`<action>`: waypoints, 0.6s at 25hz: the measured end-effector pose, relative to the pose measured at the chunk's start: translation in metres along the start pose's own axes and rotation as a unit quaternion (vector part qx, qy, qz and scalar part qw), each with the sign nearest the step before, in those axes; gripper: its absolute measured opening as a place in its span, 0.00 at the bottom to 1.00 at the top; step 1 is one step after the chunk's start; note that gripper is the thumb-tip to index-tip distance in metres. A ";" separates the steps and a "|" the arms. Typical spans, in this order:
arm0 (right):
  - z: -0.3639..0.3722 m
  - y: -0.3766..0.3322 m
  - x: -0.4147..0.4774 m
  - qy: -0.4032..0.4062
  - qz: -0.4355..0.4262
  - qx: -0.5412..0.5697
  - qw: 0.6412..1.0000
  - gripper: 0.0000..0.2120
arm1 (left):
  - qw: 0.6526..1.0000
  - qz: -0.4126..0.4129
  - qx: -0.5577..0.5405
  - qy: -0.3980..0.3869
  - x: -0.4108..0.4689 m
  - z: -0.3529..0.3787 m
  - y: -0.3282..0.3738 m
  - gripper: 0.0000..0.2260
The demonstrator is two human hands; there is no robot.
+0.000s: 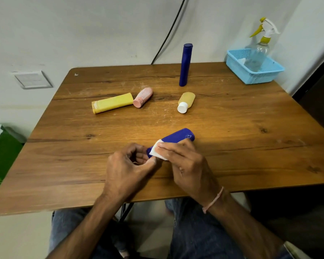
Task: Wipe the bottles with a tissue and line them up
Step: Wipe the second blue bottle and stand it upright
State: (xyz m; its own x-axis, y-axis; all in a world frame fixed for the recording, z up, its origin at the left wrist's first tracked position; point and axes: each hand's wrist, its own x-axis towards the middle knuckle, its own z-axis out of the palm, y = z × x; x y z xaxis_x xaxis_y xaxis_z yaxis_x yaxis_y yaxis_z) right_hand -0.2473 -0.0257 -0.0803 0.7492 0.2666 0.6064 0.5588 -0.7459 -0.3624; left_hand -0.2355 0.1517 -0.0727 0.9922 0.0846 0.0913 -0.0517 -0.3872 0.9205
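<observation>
Short blue bottle at the near middle of the bench, tilted with its base toward the far right; resting or just lifted, hard to tell. Cap end pinched in the curled fingers of the left hand. Tissue folded over the body near the cap and clamped there by the right hand, fingers laid across it. Best to grip the cap end firmly, turn the bottle a little at a time, and draw the tissue along toward the base, covering every side. Farther off, lying down: amber bottle, pink bottle and, just beside it, yellow tube. Beyond them, tall blue bottle, upright. At far right, blue basket holding a spray bottle.
</observation>
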 end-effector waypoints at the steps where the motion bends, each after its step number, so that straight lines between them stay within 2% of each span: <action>1: -0.002 0.014 0.000 0.008 0.018 -0.019 1.000 0.19 | 1.000 -0.017 -0.021 -0.001 0.000 0.000 -0.001 0.10; 3: -0.010 0.044 0.004 0.019 0.105 -0.077 0.991 0.20 | 0.998 -0.042 -0.042 -0.008 -0.001 0.000 0.000 0.14; 5: -0.014 0.056 0.011 0.013 0.195 -0.121 0.973 0.20 | 0.997 -0.052 -0.052 -0.014 -0.002 0.003 0.003 0.11; 6: -0.013 0.050 0.014 0.011 0.208 -0.123 0.970 0.19 | 0.996 -0.057 -0.061 -0.015 -0.002 0.005 0.004 0.10; 7: -0.010 0.039 0.016 0.014 0.191 -0.112 0.975 0.19 | 0.996 -0.059 -0.067 -0.013 -0.002 0.007 0.005 0.10; 11: -0.001 -0.005 0.001 -0.007 0.016 0.001 1.000 0.19 | 0.996 -0.066 -0.064 -0.016 -0.003 0.011 0.007 0.07; 13: -0.006 0.011 0.000 0.000 0.002 -0.002 1.000 0.20 | 0.990 -0.091 -0.103 -0.019 -0.005 0.012 0.007 0.10; 15: -0.011 0.042 0.006 0.023 0.059 -0.054 0.997 0.22 | 0.980 -0.129 -0.151 -0.017 -0.003 0.013 0.006 0.12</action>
State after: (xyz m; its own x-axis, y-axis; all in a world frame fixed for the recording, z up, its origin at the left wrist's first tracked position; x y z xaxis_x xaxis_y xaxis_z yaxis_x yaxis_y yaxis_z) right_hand -0.2228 -0.0623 -0.0839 0.7884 0.1469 0.5974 0.4246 -0.8327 -0.3555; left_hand -0.2375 0.1376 -0.0728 0.9796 0.1104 -0.1678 0.1758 -0.0676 0.9821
